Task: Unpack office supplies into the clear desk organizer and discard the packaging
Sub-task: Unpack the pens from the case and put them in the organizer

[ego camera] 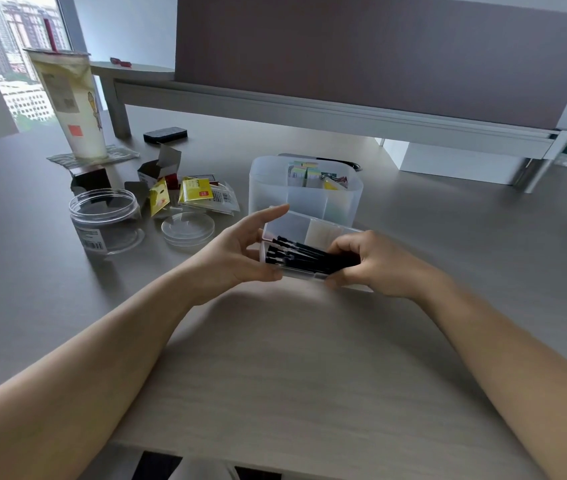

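A clear desk organizer [268,181] stands at mid-table, with small boxes in its back compartments. Just in front of it, both hands hold a clear plastic case [294,270] filled with a bundle of black pen refills [296,252]. My left hand [233,254] holds the case's left end, thumb along the lower edge and index finger stretched up past the top. My right hand [379,261] grips the right end of the black refills, its fingers curled round them. The case's right end is hidden by that hand.
Left of the organizer lie torn yellow wrappers and opened small cartons [188,190], a clear jar [105,220] and its round lid [188,228]. A tall paper cup [74,105] and a black block [165,135] stand further back. A partition [379,57] closes the far side.
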Motion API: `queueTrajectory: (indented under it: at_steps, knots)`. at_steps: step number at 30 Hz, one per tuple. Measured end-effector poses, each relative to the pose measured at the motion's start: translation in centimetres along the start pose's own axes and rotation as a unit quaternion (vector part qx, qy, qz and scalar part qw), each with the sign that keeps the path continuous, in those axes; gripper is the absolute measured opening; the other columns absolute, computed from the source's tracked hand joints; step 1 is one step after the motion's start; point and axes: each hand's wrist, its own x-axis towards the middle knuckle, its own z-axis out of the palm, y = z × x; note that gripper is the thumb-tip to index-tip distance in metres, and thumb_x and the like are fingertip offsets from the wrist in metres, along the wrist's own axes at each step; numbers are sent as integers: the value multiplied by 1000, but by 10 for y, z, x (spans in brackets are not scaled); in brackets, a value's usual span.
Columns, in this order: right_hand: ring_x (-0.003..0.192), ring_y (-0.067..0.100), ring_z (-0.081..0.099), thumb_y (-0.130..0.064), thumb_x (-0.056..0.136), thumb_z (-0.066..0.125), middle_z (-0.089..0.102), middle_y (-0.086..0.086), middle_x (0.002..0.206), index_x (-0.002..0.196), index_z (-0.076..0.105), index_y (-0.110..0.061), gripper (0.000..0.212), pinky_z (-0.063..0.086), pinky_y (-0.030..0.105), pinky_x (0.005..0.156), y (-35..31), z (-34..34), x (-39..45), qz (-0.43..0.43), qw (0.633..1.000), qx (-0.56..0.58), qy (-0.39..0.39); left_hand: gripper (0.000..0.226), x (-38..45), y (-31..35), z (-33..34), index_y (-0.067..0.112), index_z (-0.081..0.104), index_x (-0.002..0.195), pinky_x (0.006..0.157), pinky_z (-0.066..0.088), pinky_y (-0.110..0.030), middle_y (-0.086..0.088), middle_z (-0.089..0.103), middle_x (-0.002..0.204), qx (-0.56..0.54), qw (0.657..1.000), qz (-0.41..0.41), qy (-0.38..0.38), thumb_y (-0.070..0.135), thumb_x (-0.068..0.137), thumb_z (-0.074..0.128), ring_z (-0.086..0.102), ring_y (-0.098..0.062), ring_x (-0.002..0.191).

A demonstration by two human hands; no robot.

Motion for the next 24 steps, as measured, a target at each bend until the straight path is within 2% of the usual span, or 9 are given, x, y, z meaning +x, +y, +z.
queueTrajectory:
  at_steps: [5,8,12,19,24]
  knots:
    - [47,-10,47,-12,75,68,50,-10,63,66,53,-28,24,34,5,47,-3,-4,4,18,999,5,-38,78,0,0,-2,43,47,113,69,54,-18,-9,53,99,-9,1000,-8,-13,-23,72,52,56,-20,81]
    - [49,-3,46,-10,76,66,46,-9,61,63,52,-25,25,32,8,45,-5,-6,5,26,998,-8,-54,78,0,1,-2,43,47,114,70,55,-20,-13,52,107,-17,1000,-9,-18,-23,72,51,56,-24,85]
    - [57,6,40,-11,77,66,44,-7,61,61,51,-22,24,30,17,52,-4,-7,6,34,996,-17,-75,78,-1,1,-1,45,47,113,73,55,-23,-16,51,111,-14,1000,-10,-21,-19,70,57,55,-29,91]
    - [43,-3,42,-5,74,66,46,-6,59,63,52,-19,23,31,8,45,-5,-8,8,38,996,19,-79,78,-1,2,-3,40,44,119,74,55,-24,-11,56,111,-19,1000,-20,-13,-22,72,52,58,-25,90]
    - [48,1,40,-7,76,65,43,-6,59,62,51,-18,22,31,14,49,-5,-9,8,41,995,27,-88,77,-1,3,-3,40,45,118,73,56,-24,-16,53,119,-33,999,-25,-17,-20,71,55,57,-28,93]
